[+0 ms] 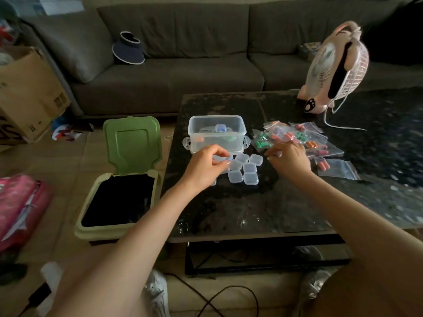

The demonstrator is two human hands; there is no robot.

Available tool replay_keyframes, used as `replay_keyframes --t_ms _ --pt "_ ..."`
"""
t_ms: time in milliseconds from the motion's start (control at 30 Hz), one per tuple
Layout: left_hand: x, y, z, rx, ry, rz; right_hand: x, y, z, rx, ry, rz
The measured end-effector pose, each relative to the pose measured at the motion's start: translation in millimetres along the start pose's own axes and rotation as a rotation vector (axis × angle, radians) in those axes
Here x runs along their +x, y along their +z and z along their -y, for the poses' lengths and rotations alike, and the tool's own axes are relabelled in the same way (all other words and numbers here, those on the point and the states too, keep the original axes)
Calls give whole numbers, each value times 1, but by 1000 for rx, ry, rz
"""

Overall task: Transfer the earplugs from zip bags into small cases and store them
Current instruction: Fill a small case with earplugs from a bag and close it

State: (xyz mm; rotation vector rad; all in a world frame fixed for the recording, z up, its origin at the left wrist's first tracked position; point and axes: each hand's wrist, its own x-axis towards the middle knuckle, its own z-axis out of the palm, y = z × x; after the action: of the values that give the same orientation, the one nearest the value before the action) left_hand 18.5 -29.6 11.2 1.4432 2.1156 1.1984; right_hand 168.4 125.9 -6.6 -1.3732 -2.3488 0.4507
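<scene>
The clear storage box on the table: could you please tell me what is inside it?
Inside the clear storage box lies a small case with blue contents, plus an orange piece and a green piece seen through the walls. The cloudy plastic hides whether those sit in cases.

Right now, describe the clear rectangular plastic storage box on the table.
The clear rectangular plastic storage box stands upright and open-topped on the dark speckled table, near its left edge. Latch tabs jut from both lower sides. Through its walls show small cases holding blue, orange and green pieces. The left hand, pinching a small clear case, is just before its front wall; contact unclear.
</scene>
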Motion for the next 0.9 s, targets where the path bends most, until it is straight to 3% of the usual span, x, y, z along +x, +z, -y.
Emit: replay_keyframes --t_ms 100,200,267,433,533,667,767,833,900 --pt "3 5 0 24 -28 11 7 5 -35 -239 114 211" --pt "4 8 0 43 -55 31 11 13 -49 -215 127 305" --pt "3 10 0 43 -47 34 11 14 -47 -163 121 252" --pt "1 12 0 32 1 46 4 -1 -26 0 -81 -110" --pt "-1 13 3 35 19 64 -5 -13 -5 154 -182 -154" --pt "0 15 5 51 43 27 -15 -21 11 417 -244 0" --pt "1 15 4 -10 86 39 -23 -29 18 702 -240 275" --pt "0 14 0 -142 20 119 -27 -31 23 741 -263 423" --pt "-1 14 -4 -248 -69 201 -29 -29 27 714 -295 435"
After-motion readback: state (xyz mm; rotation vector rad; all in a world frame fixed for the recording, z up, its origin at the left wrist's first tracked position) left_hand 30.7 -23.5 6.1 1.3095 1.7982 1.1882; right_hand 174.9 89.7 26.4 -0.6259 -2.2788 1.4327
